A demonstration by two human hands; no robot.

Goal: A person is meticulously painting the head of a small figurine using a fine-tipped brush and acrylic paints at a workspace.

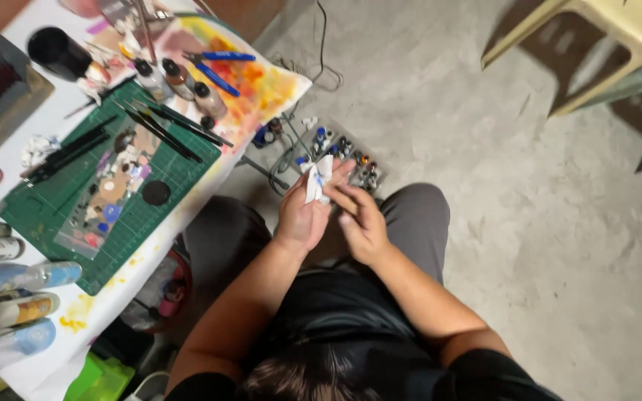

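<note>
We've got both hands over our lap: left hand (305,215) gripping a stained tissue (318,178), right hand (362,221) pinching it. Paint bottles (343,152) sit on the concrete floor (559,223) beyond; green cutting mat (113,186) covers the messy tabletop (53,338).

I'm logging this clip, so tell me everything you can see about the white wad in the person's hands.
The white wad looks like crumpled tissue or thin cloth, soft and creased, with faint blue smudges. It stands roughly upright in the left hand, pinched between thumb and fingers. The right hand touches its lower edge with its fingertips. It is held above the lap, in front of small paint bottles on the floor.
</note>
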